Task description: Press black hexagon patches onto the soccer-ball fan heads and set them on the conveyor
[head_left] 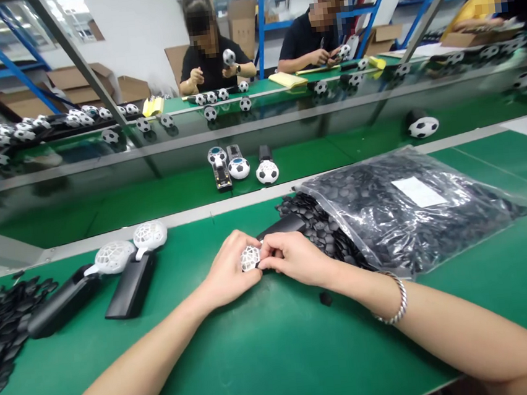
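My left hand [228, 272] is closed around a white openwork ball head [250, 258], its lattice facing up. A black handle [285, 224] reaches out behind my hands and appears to belong to that head. At the head's right edge, my right hand [292, 257] has its thumb and fingers pinched together; whatever sits between the tips is hidden. Just beyond the right hand, small flat black pieces [330, 234] spill from a clear plastic bag [380, 205]. One loose black pentagon piece [326, 298] lies below the right wrist.
Two black-handled units with white lattice heads [114, 257] lie left, beside another heap of black pieces [3, 328]. Past the bench's metal edge, a green conveyor [174, 197] carries soccer-ball-headed units [267, 171]. Co-workers [215, 59] sit across, some handling similar units.
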Demonstrator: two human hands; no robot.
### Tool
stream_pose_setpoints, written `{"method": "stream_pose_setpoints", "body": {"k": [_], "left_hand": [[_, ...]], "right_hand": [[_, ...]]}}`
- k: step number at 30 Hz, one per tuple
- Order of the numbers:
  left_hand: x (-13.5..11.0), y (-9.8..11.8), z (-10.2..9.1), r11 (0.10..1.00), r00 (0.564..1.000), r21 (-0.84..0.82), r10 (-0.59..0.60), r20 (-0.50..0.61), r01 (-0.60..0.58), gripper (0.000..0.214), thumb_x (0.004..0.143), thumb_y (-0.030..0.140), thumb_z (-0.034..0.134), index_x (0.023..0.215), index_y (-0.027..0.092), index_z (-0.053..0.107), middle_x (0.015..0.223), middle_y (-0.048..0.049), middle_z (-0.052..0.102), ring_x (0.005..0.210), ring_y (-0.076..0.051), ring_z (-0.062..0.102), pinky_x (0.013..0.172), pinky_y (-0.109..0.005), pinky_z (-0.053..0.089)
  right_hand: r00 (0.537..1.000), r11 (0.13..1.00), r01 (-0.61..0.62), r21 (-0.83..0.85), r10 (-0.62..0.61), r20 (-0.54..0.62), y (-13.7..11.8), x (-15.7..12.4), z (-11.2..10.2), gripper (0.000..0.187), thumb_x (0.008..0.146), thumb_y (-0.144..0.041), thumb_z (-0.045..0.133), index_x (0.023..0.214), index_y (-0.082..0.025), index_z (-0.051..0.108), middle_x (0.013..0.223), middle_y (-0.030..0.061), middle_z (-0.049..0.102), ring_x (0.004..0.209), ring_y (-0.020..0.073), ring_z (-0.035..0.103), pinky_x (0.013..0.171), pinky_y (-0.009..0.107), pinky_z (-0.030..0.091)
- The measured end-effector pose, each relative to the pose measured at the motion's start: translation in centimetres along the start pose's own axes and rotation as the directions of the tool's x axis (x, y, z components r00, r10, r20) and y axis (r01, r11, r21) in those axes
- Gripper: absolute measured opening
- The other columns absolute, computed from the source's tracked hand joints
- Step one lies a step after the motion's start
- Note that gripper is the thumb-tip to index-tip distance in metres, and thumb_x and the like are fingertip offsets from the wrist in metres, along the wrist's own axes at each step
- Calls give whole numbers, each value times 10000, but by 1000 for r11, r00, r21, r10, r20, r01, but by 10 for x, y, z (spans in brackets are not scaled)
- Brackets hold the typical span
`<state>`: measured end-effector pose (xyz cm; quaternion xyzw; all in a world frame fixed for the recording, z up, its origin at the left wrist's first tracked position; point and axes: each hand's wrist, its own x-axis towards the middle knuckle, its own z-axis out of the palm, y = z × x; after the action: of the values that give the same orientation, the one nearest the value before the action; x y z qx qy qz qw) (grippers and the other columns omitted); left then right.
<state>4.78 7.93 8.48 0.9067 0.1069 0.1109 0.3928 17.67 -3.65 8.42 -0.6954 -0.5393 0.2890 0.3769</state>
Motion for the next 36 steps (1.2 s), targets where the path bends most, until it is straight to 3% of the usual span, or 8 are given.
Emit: {"method": "stream_pose_setpoints", "body": {"k": [3,10,15,20,25,28,32,36], "left_hand": [[3,-1,-11,998,999,-47,-48,-12,47,299,625,140,589,910,209,533,930,-16,504,889,-195,518,801,-331,438],[54,-43,-93,954,916,183,-158,-369,238,332,626,244,620,943,208,526,958,-22,501,889,-218,527,802,-357,444],[104,-113,-131,794,752,265,-326,-573,547,321,672,280,606,968,192,516,1041,-84,465,1006,-260,505,871,-379,429],[117,-148,-137,730,749,288,-443,-492,620,378,625,248,651,962,122,538,1043,-156,486,987,-329,538,844,-443,435],[97,-108,-122,782,847,389,-313,-430,486,646,626,313,660,1204,143,427,1288,-163,381,1232,-353,317,993,-470,313],[76,-59,-97,847,929,484,-30,-369,220,684,693,344,617,1288,166,331,1367,-126,313,1292,-273,242,1060,-405,245],[47,0,-56,792,922,594,324,-214,-140,783,701,384,617,1342,160,227,1388,-155,290,1306,-322,207,1063,-499,185],[18,24,-29,843,979,503,203,28,-190,737,725,214,517,1370,201,160,1156,-105,521,1049,-274,507,891,-428,406]], "right_hand": [[996,1000,-1,16,-1,85,-1,19,-22,133,697,-254,669,727,-164,576,624,-24,592,550,103,551,540,214,426],[955,795,-97,-599,-96,-282,20,122,-100,411,725,-303,645,1109,-189,552,1092,113,540,1039,263,488,873,377,393],[977,770,-122,-626,-20,-214,40,184,-93,653,626,-217,727,1232,-206,485,1218,144,461,1084,305,473,912,387,374],[974,812,-137,-567,7,-225,57,208,-78,667,585,-131,718,1211,-189,495,1265,159,414,1059,303,512,904,383,402],[933,881,-224,-416,71,-352,36,182,-114,514,688,-244,631,1166,-138,473,1091,151,540,928,251,584,782,370,496],[939,988,-157,1,150,-308,10,131,-128,433,739,-309,576,1133,-174,460,1050,111,584,798,193,619,618,316,543],[986,718,-95,690,163,-34,-12,46,-95,333,749,-324,557,1046,-181,516,948,96,633,795,198,633,542,262,525],[984,705,-167,689,70,167,-7,1,-54,413,870,-471,360,1119,-175,505,950,104,636,795,197,630,587,302,522]]}}
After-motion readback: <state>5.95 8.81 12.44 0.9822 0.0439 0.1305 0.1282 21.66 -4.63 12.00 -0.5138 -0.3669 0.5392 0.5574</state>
